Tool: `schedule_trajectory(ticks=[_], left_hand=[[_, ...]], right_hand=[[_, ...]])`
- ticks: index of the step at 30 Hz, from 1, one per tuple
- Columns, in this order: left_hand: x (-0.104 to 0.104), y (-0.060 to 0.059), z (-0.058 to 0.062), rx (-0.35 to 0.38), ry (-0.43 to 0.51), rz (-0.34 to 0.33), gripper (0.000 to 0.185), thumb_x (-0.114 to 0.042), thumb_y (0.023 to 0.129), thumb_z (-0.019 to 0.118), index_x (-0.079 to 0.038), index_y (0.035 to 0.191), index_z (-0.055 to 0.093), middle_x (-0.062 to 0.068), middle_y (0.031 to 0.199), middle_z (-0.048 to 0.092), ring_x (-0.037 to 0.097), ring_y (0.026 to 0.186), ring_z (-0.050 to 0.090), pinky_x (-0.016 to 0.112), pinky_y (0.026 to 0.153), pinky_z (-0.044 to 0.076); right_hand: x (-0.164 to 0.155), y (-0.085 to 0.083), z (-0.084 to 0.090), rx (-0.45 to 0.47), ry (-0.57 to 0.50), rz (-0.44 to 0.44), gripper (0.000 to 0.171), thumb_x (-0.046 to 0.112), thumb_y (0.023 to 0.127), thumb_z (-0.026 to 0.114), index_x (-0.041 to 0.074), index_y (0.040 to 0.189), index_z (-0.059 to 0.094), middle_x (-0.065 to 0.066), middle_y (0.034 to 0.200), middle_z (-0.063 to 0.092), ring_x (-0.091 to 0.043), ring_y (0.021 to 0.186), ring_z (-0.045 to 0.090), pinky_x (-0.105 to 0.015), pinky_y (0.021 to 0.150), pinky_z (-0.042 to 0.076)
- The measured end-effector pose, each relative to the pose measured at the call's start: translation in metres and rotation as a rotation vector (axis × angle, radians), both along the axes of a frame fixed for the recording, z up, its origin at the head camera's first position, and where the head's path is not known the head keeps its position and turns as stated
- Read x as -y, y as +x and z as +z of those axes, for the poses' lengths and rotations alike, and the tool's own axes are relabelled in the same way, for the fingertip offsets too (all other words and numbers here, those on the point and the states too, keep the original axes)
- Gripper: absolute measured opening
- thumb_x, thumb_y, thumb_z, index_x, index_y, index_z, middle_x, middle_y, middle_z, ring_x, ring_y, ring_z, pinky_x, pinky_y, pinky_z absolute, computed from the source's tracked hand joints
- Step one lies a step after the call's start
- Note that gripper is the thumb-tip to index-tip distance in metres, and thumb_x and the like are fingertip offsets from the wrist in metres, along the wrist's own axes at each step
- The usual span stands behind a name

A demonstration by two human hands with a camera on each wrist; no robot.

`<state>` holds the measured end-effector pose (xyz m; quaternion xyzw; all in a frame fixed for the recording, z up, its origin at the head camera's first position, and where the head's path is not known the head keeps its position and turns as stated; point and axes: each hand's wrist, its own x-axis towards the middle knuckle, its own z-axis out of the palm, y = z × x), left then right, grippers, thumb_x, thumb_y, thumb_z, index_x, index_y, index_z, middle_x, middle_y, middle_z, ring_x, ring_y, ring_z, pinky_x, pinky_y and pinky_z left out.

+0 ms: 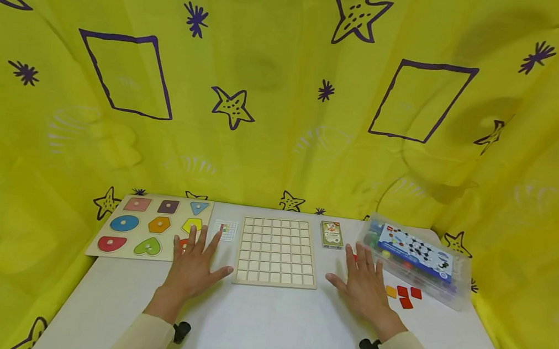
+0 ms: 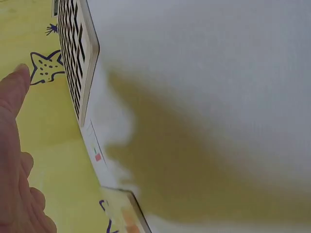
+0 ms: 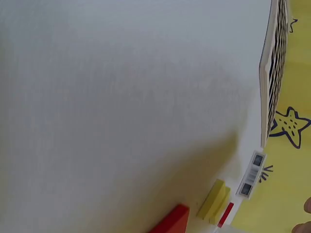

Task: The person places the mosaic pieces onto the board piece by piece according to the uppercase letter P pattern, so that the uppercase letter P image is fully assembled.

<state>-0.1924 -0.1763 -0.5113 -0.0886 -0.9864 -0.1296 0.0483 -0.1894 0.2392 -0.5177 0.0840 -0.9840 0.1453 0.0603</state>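
Note:
My left hand [image 1: 190,271] is held out with fingers spread, overlapping the lower right of a wooden shape puzzle board [image 1: 120,246] in the head view. Between the hands lies a wooden grid board [image 1: 277,254] with bare square cells. A small card with a coloured grid pattern [image 1: 227,231] lies beyond the left fingertips. My right hand [image 1: 365,287], also spread, holds nothing and partly hides some tiles. Beside it lie several red tiles [image 1: 402,291] and an orange-yellow tile [image 1: 391,291]. Yellow tiles [image 3: 212,200] show in the right wrist view.
At the right is a clear plastic box [image 1: 459,284] with a blue molecule-picture label. A small green-and-white box [image 1: 331,235] sits right of the grid board. Yellow cloth [image 1: 271,157] with star drawings hangs behind the white table [image 1: 271,329] and along its sides.

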Motion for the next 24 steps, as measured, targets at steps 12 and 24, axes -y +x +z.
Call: schedule_trajectory(ticks=[12, 24], left_hand=[[-0.035, -0.003, -0.011, 0.100, 0.016, -0.117, 0.095, -0.057, 0.097, 0.066, 0.004, 0.162, 0.033, 0.028, 0.172, 0.022, 0.046, 0.162, 0.014, 0.065, 0.132, 0.012], [-0.053, 0.007, -0.012, 0.273, 0.014, -0.175, 0.083, -0.048, 0.106, 0.058, 0.011, 0.159, 0.033, 0.028, 0.169, 0.030, 0.044, 0.160, 0.024, 0.059, 0.131, 0.021]], right_hand=[[0.037, -0.005, -0.012, 0.111, -0.009, 0.143, 0.095, 0.056, 0.104, 0.057, -0.010, 0.163, 0.020, -0.029, 0.173, 0.018, -0.047, 0.161, 0.015, -0.063, 0.131, 0.018], [0.062, 0.008, -0.017, 0.283, 0.008, 0.252, 0.087, 0.055, 0.106, 0.054, -0.010, 0.160, 0.031, -0.026, 0.171, 0.026, -0.043, 0.161, 0.022, -0.059, 0.131, 0.023]])
